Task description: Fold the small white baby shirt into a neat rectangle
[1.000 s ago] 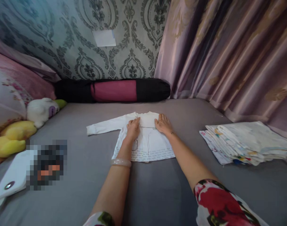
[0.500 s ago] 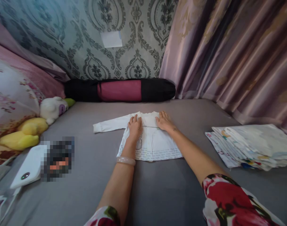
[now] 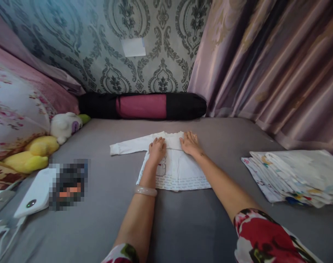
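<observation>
A small white long-sleeved baby shirt [image 3: 179, 170] lies spread on the grey sheet, with a line drawing at its left front and rows of small print along the hem. Its left-hand sleeve [image 3: 130, 145] stretches out to the left, while the other sleeve appears folded across the chest. My left hand [image 3: 157, 149] rests on the upper left of the shirt, palm down, fingers slightly bent. On the upper right shoulder lies my right hand [image 3: 190, 143], palm down with fingers somewhat spread. Neither hand grips anything visible.
To the right is a stack of folded clothes [image 3: 305, 175]. A black and maroon bolster [image 3: 141, 106] runs along the wall. Plush toys [image 3: 26, 159], a white power bank [image 3: 36, 195] with cables, and a blurred-out object [image 3: 69, 186] lie at left.
The view has shifted slightly. My right hand's fingers have settled a little on the shoulder; my left hand stays at nearly the same spot. The shirt keeps its shape.
</observation>
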Demonstrator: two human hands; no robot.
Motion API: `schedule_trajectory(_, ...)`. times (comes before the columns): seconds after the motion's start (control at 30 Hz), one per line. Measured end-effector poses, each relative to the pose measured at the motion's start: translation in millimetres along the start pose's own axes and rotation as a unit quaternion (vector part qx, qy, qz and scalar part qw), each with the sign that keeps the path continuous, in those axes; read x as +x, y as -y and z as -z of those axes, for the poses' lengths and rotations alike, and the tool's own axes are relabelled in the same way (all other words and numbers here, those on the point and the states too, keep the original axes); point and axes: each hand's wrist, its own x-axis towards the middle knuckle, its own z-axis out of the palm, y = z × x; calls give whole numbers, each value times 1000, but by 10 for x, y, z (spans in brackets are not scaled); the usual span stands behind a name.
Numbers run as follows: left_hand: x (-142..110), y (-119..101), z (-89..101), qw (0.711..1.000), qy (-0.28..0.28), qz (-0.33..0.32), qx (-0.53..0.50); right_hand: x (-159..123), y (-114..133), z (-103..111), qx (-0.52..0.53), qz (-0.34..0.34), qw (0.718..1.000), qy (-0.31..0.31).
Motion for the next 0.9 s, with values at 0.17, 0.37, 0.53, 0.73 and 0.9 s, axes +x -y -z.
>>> schedule_trajectory(0.17,63,116,235,993,-60,51,-87,-130,542,-33,60,129,990,27)
schedule_trajectory(0.37,33,317,415,975,-84,150,-140,-217,736,-195,59,147,987,23)
schedule_trajectory(0.53,4,513,469,948,-125,208,-208,-214,705,-187,55,145,987,28)
schedule_trajectory(0.73,4,756,546,932,-200,230,-195,-75,749,10,65,150,984,78)
schedule_trajectory(0.9,23,898,563,905,-234,293,-200,144,863,-61,48,153,987,31)
